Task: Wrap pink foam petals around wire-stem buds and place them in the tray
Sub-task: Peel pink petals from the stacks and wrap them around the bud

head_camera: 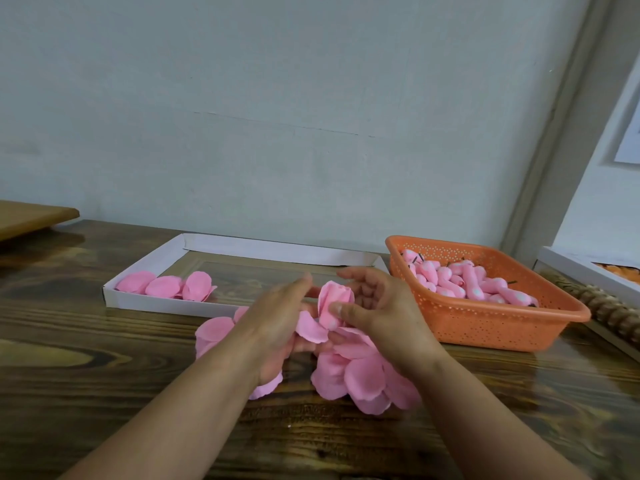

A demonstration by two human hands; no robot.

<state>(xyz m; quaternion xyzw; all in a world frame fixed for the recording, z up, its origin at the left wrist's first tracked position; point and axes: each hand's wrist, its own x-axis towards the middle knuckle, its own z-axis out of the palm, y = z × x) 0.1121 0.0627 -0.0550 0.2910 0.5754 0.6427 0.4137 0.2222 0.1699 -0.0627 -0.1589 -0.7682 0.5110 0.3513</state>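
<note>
Between my two hands stands a pink bud with a foam petal (pixel 335 304) folded round it. My right hand (pixel 379 308) pinches it, thumb on its lower front and fingers curled behind. My left hand (pixel 277 315) is at its left side, fingers reaching under and holding a loose petal (pixel 311 329). A heap of loose pink petals (pixel 360 375) lies on the table under my hands. The white cardboard tray (pixel 166 303) behind holds three wrapped pink pieces (pixel 166 286) at its left end. An orange basket (pixel 485 323) at the right holds several wire-stem buds (pixel 464 280).
The wooden table (pixel 104 358) runs to a pale wall. A wooden board (pixel 31 216) sits at the far left. At the right edge are a white box (pixel 588 271) with orange pieces and a ridged wooden object (pixel 602 303).
</note>
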